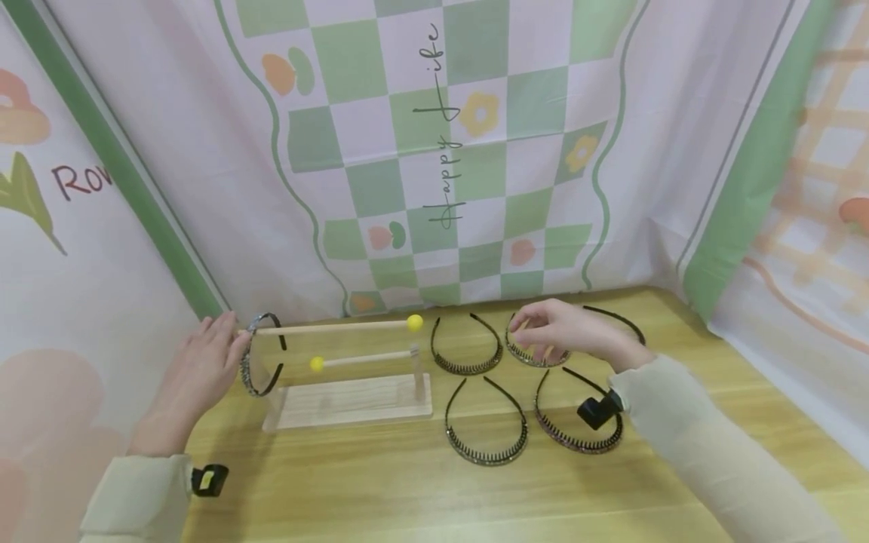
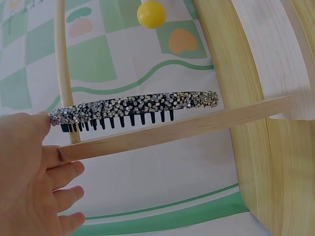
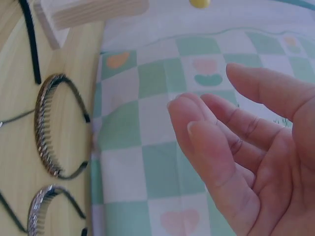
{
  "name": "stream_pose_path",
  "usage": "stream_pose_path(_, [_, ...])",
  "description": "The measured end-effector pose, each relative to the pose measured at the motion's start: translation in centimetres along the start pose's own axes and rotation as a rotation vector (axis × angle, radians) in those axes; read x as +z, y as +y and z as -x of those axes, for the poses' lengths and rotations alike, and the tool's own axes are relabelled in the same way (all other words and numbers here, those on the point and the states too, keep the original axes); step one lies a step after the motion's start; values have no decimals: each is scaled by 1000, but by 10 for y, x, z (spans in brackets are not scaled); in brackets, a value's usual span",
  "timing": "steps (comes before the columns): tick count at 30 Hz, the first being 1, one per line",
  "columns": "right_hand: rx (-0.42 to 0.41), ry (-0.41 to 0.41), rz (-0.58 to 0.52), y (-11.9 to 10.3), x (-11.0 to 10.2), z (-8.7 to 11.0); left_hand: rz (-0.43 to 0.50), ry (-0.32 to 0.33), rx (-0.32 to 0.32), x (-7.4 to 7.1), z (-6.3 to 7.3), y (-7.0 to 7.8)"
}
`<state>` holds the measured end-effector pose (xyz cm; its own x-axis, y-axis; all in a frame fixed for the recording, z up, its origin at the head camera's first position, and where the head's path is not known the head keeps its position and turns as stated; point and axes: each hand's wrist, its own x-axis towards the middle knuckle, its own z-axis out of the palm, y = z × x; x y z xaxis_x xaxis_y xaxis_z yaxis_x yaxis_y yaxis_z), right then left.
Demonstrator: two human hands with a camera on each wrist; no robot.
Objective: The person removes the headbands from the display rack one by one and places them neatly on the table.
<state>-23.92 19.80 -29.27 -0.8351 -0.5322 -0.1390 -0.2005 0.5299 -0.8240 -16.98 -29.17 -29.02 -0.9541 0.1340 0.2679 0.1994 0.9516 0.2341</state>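
A headband (image 1: 248, 362) with glittering stones and black comb teeth hangs on the upper rod (image 1: 339, 329) of a wooden stand (image 1: 353, 401), at its left end. My left hand (image 1: 207, 366) is at that end. In the left wrist view, its thumb touches the near end of the headband (image 2: 138, 104), and the index finger lies against the tip of the wooden upright (image 2: 177, 132); the other fingers are loosely extended. Over a headband (image 1: 543, 360) at the back right, my right hand (image 1: 560, 329) hovers with relaxed fingers and nothing between them.
More headbands lie teeth-up on the wooden table (image 1: 353, 490): one right of the stand (image 1: 468, 368), two in front (image 1: 487, 457) (image 1: 584, 446), one partly behind the right arm (image 1: 621, 315). Yellow balls (image 1: 415, 323) cap the rods. Patterned curtains (image 1: 475, 188) border the table.
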Motion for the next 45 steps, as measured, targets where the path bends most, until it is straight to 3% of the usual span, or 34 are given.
stream_pose_path(11, [-71, -31, 45, -32, 14, -27, -5, -8, -10, 0, 0, -1])
stream_pose_path(17, [-155, -19, 50, -57, 22, -42, -8, -8, -9, -2, -1, 0])
stream_pose_path(31, [-230, -24, -43, -106, 55, -74, 26, -12, -7, -1, -3, -4])
stream_pose_path(45, [-236, -67, -145, -127, 90, -101, 37, -25, 12, -3, -2, -7])
